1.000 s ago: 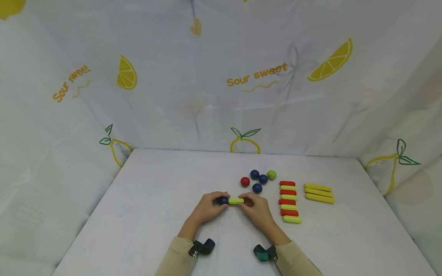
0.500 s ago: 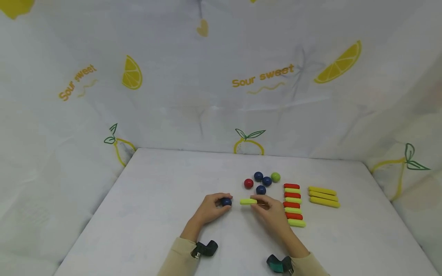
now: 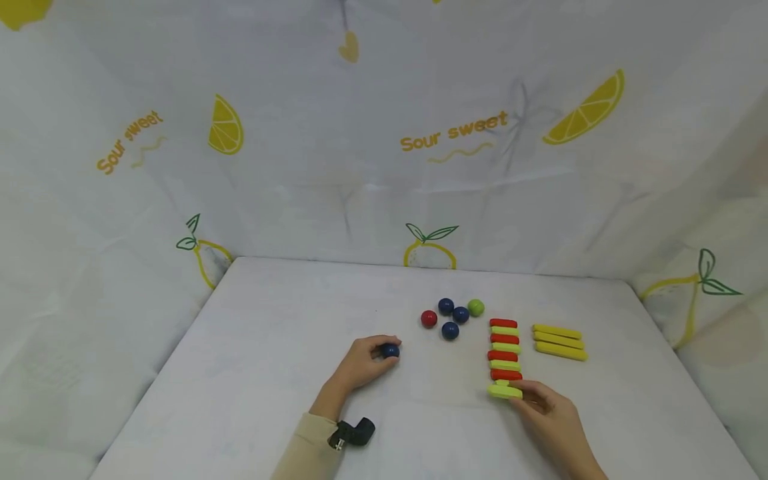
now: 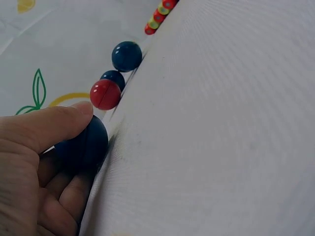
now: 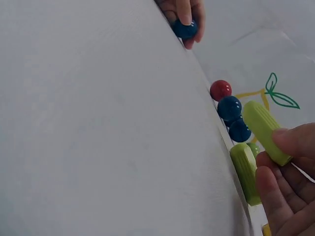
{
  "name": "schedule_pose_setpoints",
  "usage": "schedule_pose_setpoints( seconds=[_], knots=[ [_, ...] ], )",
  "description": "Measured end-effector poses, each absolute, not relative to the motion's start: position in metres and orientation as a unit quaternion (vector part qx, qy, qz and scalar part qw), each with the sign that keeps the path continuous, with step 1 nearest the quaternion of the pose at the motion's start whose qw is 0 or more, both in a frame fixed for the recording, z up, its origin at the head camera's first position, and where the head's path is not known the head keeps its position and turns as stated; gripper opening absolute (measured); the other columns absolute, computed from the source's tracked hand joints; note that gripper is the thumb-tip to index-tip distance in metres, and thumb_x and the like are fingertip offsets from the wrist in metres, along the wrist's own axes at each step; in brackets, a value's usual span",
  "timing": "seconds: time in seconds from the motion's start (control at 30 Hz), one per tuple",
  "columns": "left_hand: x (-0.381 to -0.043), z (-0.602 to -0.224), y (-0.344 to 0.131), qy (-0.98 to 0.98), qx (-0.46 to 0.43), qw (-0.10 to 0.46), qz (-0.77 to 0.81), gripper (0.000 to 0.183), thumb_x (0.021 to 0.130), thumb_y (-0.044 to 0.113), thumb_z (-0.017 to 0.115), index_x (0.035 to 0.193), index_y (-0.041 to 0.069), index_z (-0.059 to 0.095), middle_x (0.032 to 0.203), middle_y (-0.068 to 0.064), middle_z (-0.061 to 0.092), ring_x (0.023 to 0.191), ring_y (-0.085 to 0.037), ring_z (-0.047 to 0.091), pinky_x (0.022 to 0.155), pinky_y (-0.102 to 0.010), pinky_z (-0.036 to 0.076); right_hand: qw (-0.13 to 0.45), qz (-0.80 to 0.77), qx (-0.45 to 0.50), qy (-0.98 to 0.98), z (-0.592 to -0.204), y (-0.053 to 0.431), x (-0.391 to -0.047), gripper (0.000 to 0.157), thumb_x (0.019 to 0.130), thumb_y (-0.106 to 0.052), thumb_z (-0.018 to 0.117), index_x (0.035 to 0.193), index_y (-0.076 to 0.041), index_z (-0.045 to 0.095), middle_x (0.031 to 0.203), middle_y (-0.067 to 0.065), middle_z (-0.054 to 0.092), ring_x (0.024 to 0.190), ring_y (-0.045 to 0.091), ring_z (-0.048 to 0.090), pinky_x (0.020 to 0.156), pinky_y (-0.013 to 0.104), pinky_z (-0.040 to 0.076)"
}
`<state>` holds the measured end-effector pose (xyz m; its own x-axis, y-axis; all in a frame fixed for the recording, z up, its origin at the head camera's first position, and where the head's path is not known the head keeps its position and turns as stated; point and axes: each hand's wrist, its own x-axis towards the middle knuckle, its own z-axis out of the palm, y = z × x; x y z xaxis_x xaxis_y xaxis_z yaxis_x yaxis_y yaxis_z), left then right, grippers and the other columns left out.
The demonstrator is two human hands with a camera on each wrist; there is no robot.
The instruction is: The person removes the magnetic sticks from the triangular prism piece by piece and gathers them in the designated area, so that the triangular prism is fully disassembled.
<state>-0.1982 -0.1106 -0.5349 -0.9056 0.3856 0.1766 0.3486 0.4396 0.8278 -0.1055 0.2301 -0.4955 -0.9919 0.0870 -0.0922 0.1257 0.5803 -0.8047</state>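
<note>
My left hand grips a dark blue ball on the white table; in the left wrist view the thumb lies over this ball. My right hand pinches a short lime-green stick at its right end, held in the air in the right wrist view. Just behind it is the near end of a row of alternating red and lime-green sticks. The row's nearest lime-green stick is partly hidden in the head view. A red stick lies beyond it.
Behind the hands sit a red ball, several blue balls including a near one, and a green ball. Yellow sticks lie right of the row. A lemon-print cloth hangs behind the table.
My right hand has drawn the lime-green stick away from the blue ball and carried it right to the near end of the row. My left hand keeps the ball almost in place.
</note>
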Motion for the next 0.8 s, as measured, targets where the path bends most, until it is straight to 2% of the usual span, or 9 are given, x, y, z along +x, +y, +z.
schedule_pose_setpoints(
  seconds=[0.23, 0.4, 0.67, 0.8],
  knots=[
    [-0.198, -0.535, -0.110, 0.841, 0.213, 0.027, 0.496, 0.031, 0.087, 0.023, 0.068, 0.116, 0.012, 0.066, 0.123, -0.007, 0.064, 0.118, -0.021, 0.059, 0.096, -0.027, 0.050, 0.009, -0.436, 0.085, 0.896, -0.503, 0.236, -0.099, 0.036, 0.086, -0.028, 0.069, 0.115, -0.007, 0.063, 0.115, 0.010, 0.066, 0.086, -0.009, 0.057, 0.073, 0.010, 0.052],
    [-0.198, -0.533, -0.111, 0.843, 0.216, 0.028, 0.492, 0.031, 0.088, 0.022, 0.068, 0.117, 0.011, 0.066, 0.124, -0.007, 0.064, 0.118, -0.022, 0.058, 0.096, -0.025, 0.050, 0.020, -0.410, 0.098, 0.907, -0.507, 0.236, -0.100, 0.034, 0.085, -0.023, 0.070, 0.114, -0.006, 0.062, 0.110, 0.011, 0.067, 0.084, -0.003, 0.059, 0.071, 0.013, 0.053],
    [-0.198, -0.531, -0.110, 0.842, 0.213, 0.027, 0.495, 0.032, 0.087, 0.023, 0.069, 0.117, 0.012, 0.066, 0.124, -0.007, 0.064, 0.118, -0.021, 0.059, 0.095, -0.024, 0.050, -0.061, -0.348, 0.059, 0.934, -0.513, 0.237, -0.099, 0.029, 0.080, -0.012, 0.074, 0.107, -0.007, 0.064, 0.103, 0.006, 0.066, 0.078, -0.007, 0.053, 0.065, 0.012, 0.051],
    [-0.200, -0.532, -0.109, 0.840, 0.205, 0.027, 0.501, 0.032, 0.087, 0.024, 0.069, 0.116, 0.011, 0.066, 0.123, -0.007, 0.064, 0.115, -0.020, 0.060, 0.092, -0.022, 0.051, -0.074, -0.344, 0.053, 0.934, -0.516, 0.238, -0.099, 0.030, 0.079, -0.010, 0.075, 0.106, -0.005, 0.062, 0.103, 0.008, 0.065, 0.079, -0.006, 0.052, 0.065, 0.012, 0.051]
  ],
)
